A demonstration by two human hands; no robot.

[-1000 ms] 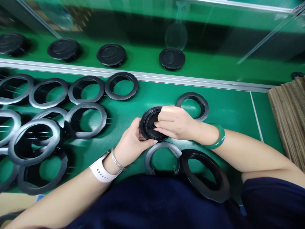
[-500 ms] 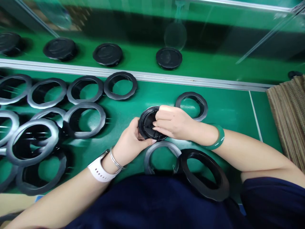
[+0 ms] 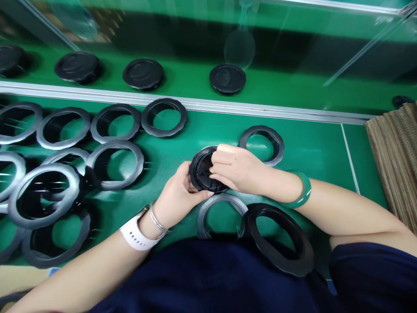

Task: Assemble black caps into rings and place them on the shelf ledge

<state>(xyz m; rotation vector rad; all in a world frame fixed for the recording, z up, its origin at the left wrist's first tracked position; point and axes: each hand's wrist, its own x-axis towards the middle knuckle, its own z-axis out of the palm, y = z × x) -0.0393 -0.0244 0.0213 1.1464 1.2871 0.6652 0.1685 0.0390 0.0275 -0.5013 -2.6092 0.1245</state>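
1. A green-topped table point(image 3: 325, 152) is covered with flat-lying black rings point(image 3: 145, 117); a row of black lids point(image 3: 142, 74) is seen beyond an aluminium rail point(image 3: 247, 112).
2. A black round part point(image 3: 198, 170) is held off-centre on the table, between several rings.
3. Its lower-left edge is grasped by the left hand point(image 3: 180, 193).
4. Its upper-right side is grasped by the right hand point(image 3: 239, 169), fingers laid across its face.
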